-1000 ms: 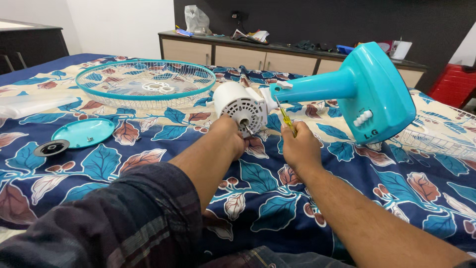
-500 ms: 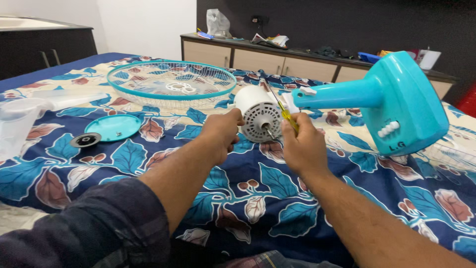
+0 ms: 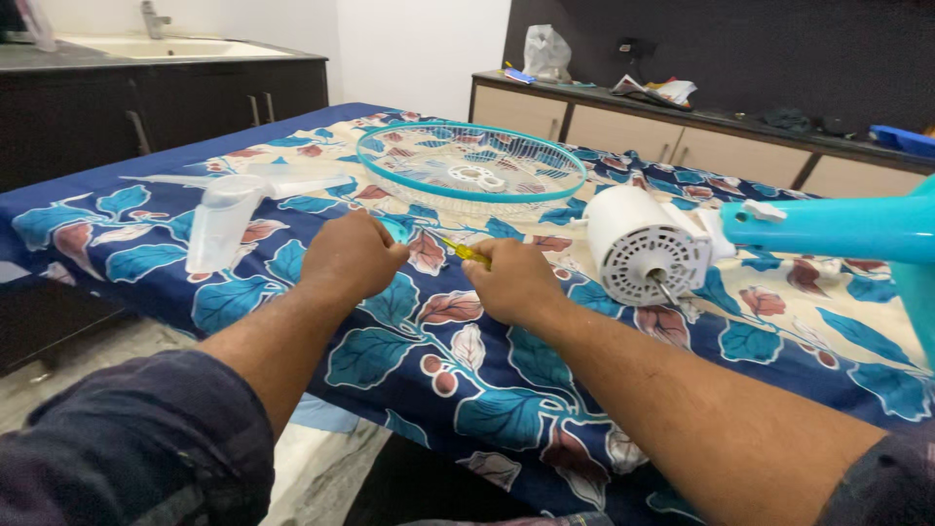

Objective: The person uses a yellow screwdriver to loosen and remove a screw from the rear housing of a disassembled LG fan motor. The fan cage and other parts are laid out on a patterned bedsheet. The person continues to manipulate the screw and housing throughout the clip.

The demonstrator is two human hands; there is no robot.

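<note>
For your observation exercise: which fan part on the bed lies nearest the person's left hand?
The translucent fan blade, just beyond the left hand; the teal-rimmed grille and white motor lie farther off.

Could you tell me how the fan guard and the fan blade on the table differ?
The fan guard is a round wire grille with a teal rim; the fan blade is clear, solid plastic with spread vanes. The guard lies beyond both hands, the blade left of them. Both lie detached on the floral cloth.

Even, bright indoor light, soft shadows under both hands, sharp centre, wide-angle stretching and slight blur at edges.
</note>
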